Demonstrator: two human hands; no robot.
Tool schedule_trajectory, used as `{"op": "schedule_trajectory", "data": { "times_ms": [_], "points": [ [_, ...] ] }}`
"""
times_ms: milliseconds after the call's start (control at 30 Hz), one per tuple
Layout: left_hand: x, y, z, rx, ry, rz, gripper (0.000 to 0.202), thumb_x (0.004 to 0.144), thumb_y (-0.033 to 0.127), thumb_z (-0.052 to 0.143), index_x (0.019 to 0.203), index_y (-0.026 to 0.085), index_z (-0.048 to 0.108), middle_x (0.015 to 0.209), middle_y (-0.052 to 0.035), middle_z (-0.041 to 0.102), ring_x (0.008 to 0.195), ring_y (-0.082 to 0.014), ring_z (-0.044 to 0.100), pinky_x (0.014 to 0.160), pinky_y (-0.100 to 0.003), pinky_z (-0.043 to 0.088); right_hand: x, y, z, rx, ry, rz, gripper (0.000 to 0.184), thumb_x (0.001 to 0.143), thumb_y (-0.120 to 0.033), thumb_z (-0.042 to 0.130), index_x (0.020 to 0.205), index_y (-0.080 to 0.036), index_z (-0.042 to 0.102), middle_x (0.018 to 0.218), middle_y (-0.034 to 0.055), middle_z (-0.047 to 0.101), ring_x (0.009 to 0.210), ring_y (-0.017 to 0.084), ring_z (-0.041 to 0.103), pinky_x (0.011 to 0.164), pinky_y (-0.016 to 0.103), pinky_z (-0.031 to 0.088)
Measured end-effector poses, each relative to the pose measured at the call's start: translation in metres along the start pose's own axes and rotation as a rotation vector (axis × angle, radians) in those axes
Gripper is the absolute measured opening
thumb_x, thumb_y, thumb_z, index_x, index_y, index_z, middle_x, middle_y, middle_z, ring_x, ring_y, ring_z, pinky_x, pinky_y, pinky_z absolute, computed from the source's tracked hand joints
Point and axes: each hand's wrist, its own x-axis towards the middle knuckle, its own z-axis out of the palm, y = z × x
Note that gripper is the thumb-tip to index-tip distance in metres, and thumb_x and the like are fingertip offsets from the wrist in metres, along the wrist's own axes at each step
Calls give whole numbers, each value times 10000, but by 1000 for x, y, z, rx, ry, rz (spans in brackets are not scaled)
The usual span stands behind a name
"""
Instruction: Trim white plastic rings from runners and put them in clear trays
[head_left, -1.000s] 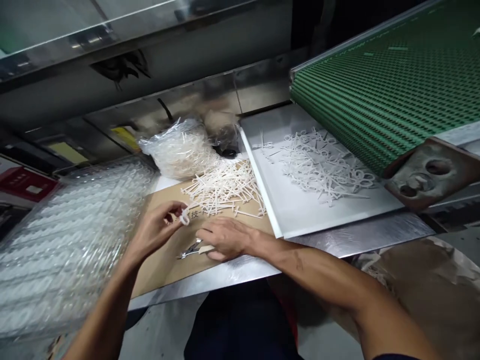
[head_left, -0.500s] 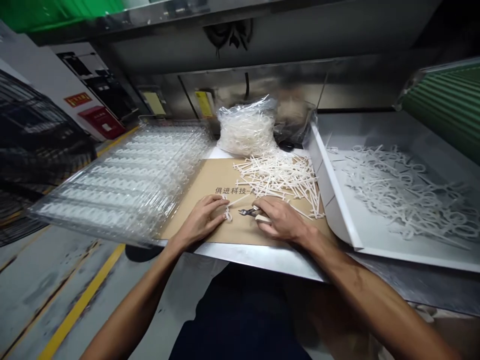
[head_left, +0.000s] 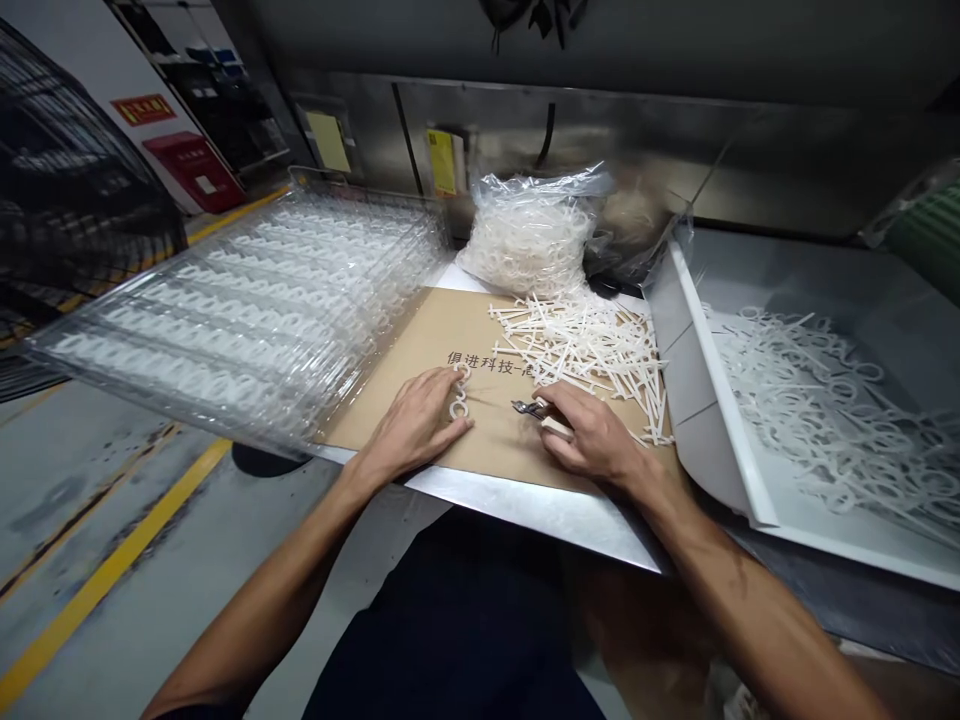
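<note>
Left hand (head_left: 416,425) is lying half-open on the cardboard sheet (head_left: 420,345), fingers pressing a white plastic ring-handled piece (head_left: 459,398), grip unclear. Right hand (head_left: 592,436) is gripping small side cutters (head_left: 531,408) with cream handles, metal tips pointing toward that piece, not touching it. A loose pile of white plastic pieces (head_left: 577,345) is lying just beyond on the cardboard. Clear blister trays (head_left: 240,310) are stacking up to the left, on the steel worktop (head_left: 525,510). Behind, a clear plastic bag (head_left: 529,240) is bulging with white pieces. On the right, a white tray (head_left: 712,400) is holding more pieces (head_left: 817,420).
</note>
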Motion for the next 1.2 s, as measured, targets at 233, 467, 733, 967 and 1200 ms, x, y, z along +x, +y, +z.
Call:
{"op": "schedule_trajectory", "data": {
  "times_ms": [233, 467, 733, 967, 1200],
  "points": [
    [-6, -4, 1, 13, 7, 3, 433, 1022, 311, 475, 1436, 208, 548, 1605, -133, 492, 1521, -289, 437, 1277, -487, 371, -2, 4, -1, 10, 4, 15, 335, 887, -154, 584, 1217, -217, 588, 1007, 97, 709, 886, 265, 679, 811, 403, 573],
    [-11, 1, 7, -17, 135, -124, 308, 956, 331, 595, 1240, 212, 586, 1501, -127, 560, 1455, -289, 490, 1245, -476, 398, -6, 10, 3, -3, 63, 50, 345, 903, -187, 594, 1242, -246, 605, 1075, 106, 739, 963, 287, 725, 864, 446, 591],
    [-12, 6, 6, -29, 172, -130, 198, 974, 294, 574, 1136, 186, 612, 1420, -132, 605, 1364, -298, 552, 1184, -462, 423, -10, 10, 7, -92, 64, 50, 388, 876, -178, 605, 1259, -236, 617, 1114, 128, 742, 971, 309, 732, 876, 492, 604],
    [-11, 0, 8, -81, 193, -101, 182, 952, 247, 560, 1111, 211, 641, 1367, -108, 648, 1339, -280, 564, 1169, -450, 406, -12, 13, 7, -197, 56, 75, 407, 875, -192, 602, 1279, -240, 608, 1118, 120, 738, 1009, 320, 725, 905, 503, 596],
    [-8, -3, 8, -146, 194, -85, 146, 944, 243, 556, 1052, 210, 647, 1212, -88, 710, 1225, -269, 601, 1119, -433, 401, -16, 18, 10, -296, 72, 140, 386, 865, -226, 612, 1252, -217, 617, 1089, 125, 724, 980, 321, 698, 890, 480, 576]
  ]
}}
